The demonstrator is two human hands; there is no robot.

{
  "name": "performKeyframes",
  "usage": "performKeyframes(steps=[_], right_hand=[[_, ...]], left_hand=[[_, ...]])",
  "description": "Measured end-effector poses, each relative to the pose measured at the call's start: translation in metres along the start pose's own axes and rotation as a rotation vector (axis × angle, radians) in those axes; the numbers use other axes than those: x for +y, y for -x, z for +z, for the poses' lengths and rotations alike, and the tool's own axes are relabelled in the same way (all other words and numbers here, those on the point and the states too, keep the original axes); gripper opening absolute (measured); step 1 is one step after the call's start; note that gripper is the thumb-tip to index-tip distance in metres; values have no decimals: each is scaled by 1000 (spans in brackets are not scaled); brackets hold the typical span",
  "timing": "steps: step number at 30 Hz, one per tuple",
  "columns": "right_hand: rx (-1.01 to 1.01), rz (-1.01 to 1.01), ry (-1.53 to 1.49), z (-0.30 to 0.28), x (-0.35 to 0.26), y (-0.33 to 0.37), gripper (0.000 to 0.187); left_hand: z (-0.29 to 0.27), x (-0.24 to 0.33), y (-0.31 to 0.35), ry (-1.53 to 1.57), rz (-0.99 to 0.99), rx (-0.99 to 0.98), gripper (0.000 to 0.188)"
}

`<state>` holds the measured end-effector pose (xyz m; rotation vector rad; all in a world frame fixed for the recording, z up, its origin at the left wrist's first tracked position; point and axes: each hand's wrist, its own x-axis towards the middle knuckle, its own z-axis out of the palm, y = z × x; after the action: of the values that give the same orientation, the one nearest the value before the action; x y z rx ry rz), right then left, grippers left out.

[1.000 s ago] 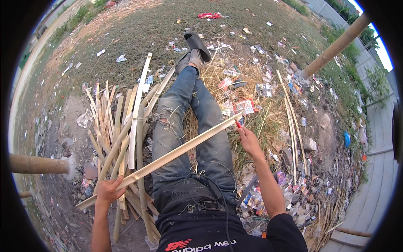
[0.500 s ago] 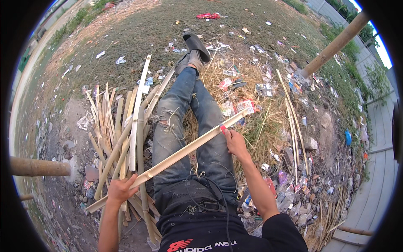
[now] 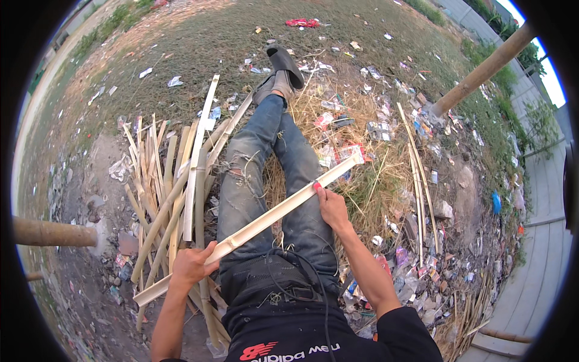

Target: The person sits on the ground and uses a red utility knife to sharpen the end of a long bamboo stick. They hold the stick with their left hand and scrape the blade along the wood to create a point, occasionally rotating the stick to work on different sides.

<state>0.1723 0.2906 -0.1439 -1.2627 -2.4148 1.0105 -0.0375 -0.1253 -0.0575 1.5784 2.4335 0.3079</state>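
Observation:
A long split bamboo strip (image 3: 274,214), its pale hollow inner side up, lies slantwise across my thighs, the far end to the right. My left hand (image 3: 192,265) is closed round it near its lower left end. My right hand (image 3: 333,208) grips its edge beyond the middle. Something small and red (image 3: 317,186) shows at my right fingertips, against the strip; I cannot tell whether it is a wrap or a held piece. My legs in torn jeans (image 3: 244,181) stretch forward, ankles crossed.
Several bamboo pieces (image 3: 158,199) are piled at my left, with a pale split length (image 3: 194,175) on top. Thin strips (image 3: 420,181) lie to the right. Bamboo posts (image 3: 57,232) (image 3: 482,69) stand on both sides. Litter and dry grass (image 3: 380,175) cover the ground.
My left hand has moved up and right along with the near part of the strip. The strip's hollow side is now turned more upward. My right hand has barely shifted.

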Motion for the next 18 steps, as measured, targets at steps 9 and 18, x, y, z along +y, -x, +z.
performKeyframes(steps=[9, 18], right_hand=[[-36, -6, -72, -2, -5, 3, 48], [-33, -69, -102, 0, 0, 2, 49]], left_hand=[[10, 24, -30, 47, -9, -15, 61], [10, 25, -33, 48, -15, -50, 61]])
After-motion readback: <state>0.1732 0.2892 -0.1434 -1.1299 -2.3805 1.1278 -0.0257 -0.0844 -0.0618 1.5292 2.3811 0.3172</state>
